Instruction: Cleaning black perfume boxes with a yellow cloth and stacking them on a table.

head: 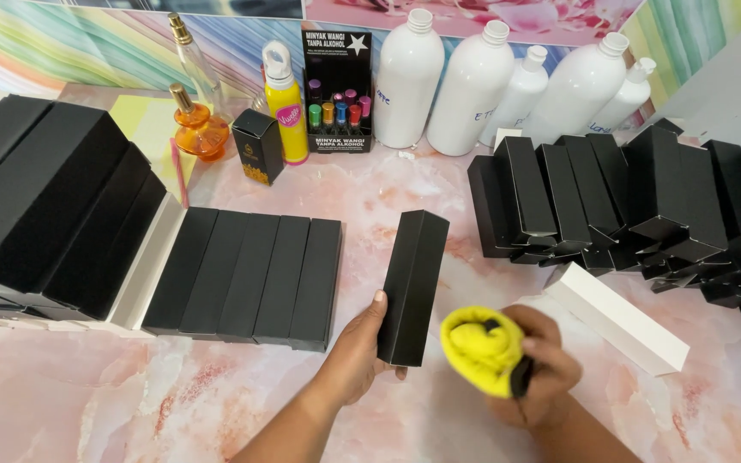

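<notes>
A long black box (412, 287) lies flat on the pink marbled table (87, 403), and my left hand (356, 353) grips its near end. My right hand (540, 369) is closed around a bunched yellow cloth (480, 347) with a black part at its edge, just right of the box. A row of several identical black boxes (246, 279) lies side by side to the left of the held box.
More black boxes are stacked at the left (36, 206) and piled at the right (636, 201). A white box (619, 319) lies near my right hand. Along the back stand white bottles (473, 86), a yellow spray bottle (285, 103), glass perfume bottles (195, 120) and a display box of small vials (337, 90).
</notes>
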